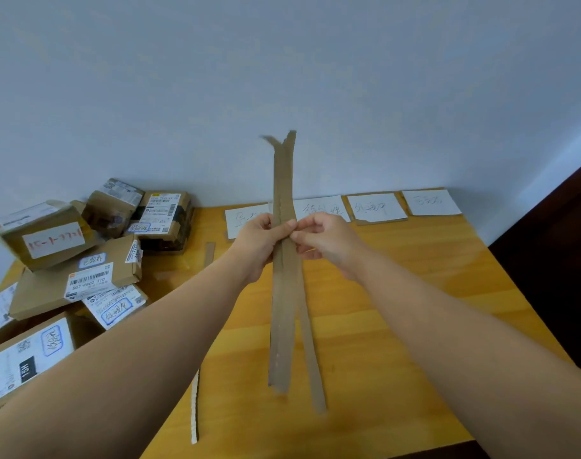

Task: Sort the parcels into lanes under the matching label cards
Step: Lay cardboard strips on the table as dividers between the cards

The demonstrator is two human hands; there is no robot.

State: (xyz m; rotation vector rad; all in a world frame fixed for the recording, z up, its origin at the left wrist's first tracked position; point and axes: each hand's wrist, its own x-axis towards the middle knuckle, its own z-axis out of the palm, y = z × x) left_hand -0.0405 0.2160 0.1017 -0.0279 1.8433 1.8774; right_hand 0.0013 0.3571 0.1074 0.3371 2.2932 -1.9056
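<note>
Parcels [73, 279] sit heaped left of my left hand [259, 243], none sorted yet. It and my right hand [329, 241] both pinch upright strips [282, 326]; cards [375, 207] lie beyond, lanes apparently unfinished, sorting all ahead.

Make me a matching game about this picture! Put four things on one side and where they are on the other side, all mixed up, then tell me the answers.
Things:
1. parcels
2. label cards
3. long cardboard strips
4. thin white strip

Places:
A. held up by the left hand and right hand
B. lying flat near the table's front edge
C. piled on the table's left side
D. in a row by the wall

Pairs: 1-C, 2-D, 3-A, 4-B
</note>
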